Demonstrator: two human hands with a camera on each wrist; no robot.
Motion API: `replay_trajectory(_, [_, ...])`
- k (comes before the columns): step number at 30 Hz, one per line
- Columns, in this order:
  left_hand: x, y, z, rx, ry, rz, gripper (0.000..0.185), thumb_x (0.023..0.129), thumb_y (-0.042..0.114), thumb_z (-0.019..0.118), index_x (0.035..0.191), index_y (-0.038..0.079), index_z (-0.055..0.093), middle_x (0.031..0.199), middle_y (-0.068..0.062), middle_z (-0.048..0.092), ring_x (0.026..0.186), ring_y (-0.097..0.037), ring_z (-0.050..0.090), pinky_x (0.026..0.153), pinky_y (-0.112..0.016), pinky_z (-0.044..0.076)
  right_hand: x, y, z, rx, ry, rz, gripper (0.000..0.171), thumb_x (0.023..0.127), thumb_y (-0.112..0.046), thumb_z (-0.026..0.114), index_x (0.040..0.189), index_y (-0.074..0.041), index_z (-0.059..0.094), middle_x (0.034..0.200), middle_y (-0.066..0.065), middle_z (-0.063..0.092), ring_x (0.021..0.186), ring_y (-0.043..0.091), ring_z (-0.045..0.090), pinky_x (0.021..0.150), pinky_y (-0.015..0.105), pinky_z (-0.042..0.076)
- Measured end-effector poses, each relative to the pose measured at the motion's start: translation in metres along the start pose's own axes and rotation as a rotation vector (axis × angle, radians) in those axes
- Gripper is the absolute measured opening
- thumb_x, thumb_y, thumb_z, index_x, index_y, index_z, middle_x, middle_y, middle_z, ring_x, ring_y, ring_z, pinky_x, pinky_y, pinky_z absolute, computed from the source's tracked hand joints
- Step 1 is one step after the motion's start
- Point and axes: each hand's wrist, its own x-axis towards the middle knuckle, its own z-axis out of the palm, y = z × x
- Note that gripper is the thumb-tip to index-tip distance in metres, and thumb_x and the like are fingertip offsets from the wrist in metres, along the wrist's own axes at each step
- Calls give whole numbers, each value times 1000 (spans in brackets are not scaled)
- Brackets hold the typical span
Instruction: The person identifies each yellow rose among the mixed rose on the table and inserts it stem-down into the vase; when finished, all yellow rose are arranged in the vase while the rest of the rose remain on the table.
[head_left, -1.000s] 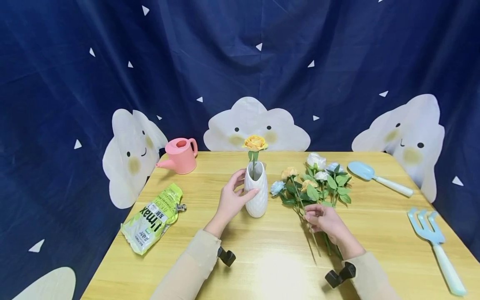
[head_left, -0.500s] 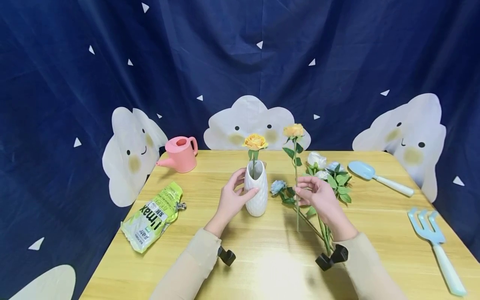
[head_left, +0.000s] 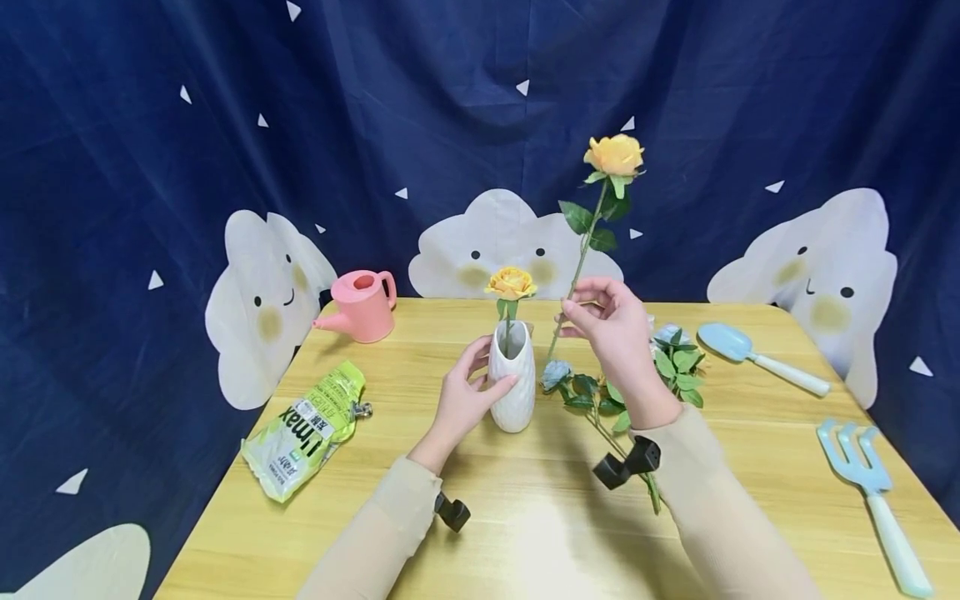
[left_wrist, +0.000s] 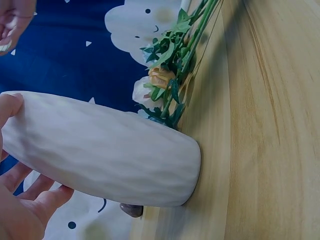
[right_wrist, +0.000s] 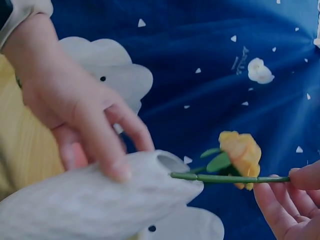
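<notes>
A white textured vase (head_left: 512, 404) stands upright mid-table, one yellow rose (head_left: 512, 284) rising from its mouth. My left hand (head_left: 467, 398) holds the vase from the left, thumb in front and fingers behind; the left wrist view shows the vase's side (left_wrist: 105, 150) lying between them. Raised to the right of the vase, my right hand (head_left: 611, 333) pinches a second yellow rose (head_left: 615, 157) by its stem, its bloom up and leaning right. The right wrist view has the green stem (right_wrist: 225, 179) with its lower end in front of the vase's mouth. That rose's bloom is outside the wrist view.
Blue, white and other artificial flowers (head_left: 678, 367) lie right of the vase, partly hidden by the right arm. A blue trowel (head_left: 757, 357) and hand fork (head_left: 870, 483) lie farther right. At left are a pink watering can (head_left: 367, 310) and a clipped green bag (head_left: 307, 433).
My right hand has lifted a yellow rose out of the flowers on the table, raising it up and left toward the vase. The left hand and vase have stayed in place.
</notes>
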Motion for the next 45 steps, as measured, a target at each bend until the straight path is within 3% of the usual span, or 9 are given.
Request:
replay_trajectory(8, [-2, 2, 0, -1, 4, 5, 59, 80, 12, 74, 133, 10, 47, 127, -13, 53, 112, -29, 51, 90, -43, 46, 10, -2, 19, 26, 41, -195, 25, 83, 12, 61, 104, 8, 49, 83, 5, 57, 68, 18, 62, 59, 35, 56])
replay_trajectory(12, [-2, 3, 0, -12, 1, 13, 59, 80, 10, 74, 133, 9, 48, 127, -14, 53, 112, -32, 51, 90, -44, 46, 14, 3, 24, 3, 51, -234, 24, 82, 13, 61, 104, 8, 49, 84, 8, 57, 69, 19, 61, 59, 36, 56])
replay_trajectory(23, [-1, 1, 0, 4, 2, 26, 59, 80, 11, 74, 133, 9, 47, 126, -12, 54, 112, -31, 52, 89, -45, 46, 12, 29, 28, -234, -22, -128, 22, 82, 10, 62, 100, 9, 50, 85, 19, 56, 72, 17, 57, 63, 43, 55])
replay_trajectory(27, [-1, 2, 0, 7, 6, 24, 59, 80, 11, 74, 133, 9, 47, 126, -12, 54, 111, -31, 52, 90, -45, 46, 11, 37, 29, -374, -35, -143, 17, 81, 6, 65, 95, 5, 55, 82, 18, 61, 72, 19, 58, 66, 32, 53])
replay_trajectory(30, [-1, 1, 0, 9, 4, 25, 58, 80, 11, 74, 132, 9, 48, 127, -12, 54, 111, -31, 52, 89, -45, 46, 10, 41, 29, -435, -33, -147, 15, 81, 4, 67, 93, 3, 58, 81, 16, 64, 74, 22, 59, 70, 30, 48])
replay_trajectory(34, [-1, 0, 1, 10, 3, 19, 58, 80, 12, 74, 132, 10, 48, 127, -11, 54, 112, -30, 52, 90, -43, 46, 7, 45, 28, -449, -28, -119, 12, 82, 0, 68, 91, 3, 61, 81, 15, 64, 75, 23, 59, 72, 34, 48])
replay_trajectory(45, [0, 2, 0, 13, 12, 15, 58, 80, 12, 74, 132, 9, 48, 126, -13, 54, 112, -29, 52, 90, -43, 46, -2, 53, 19, -476, -20, -69, 11, 82, -8, 69, 87, 1, 67, 80, 11, 65, 73, 20, 57, 65, 25, 45])
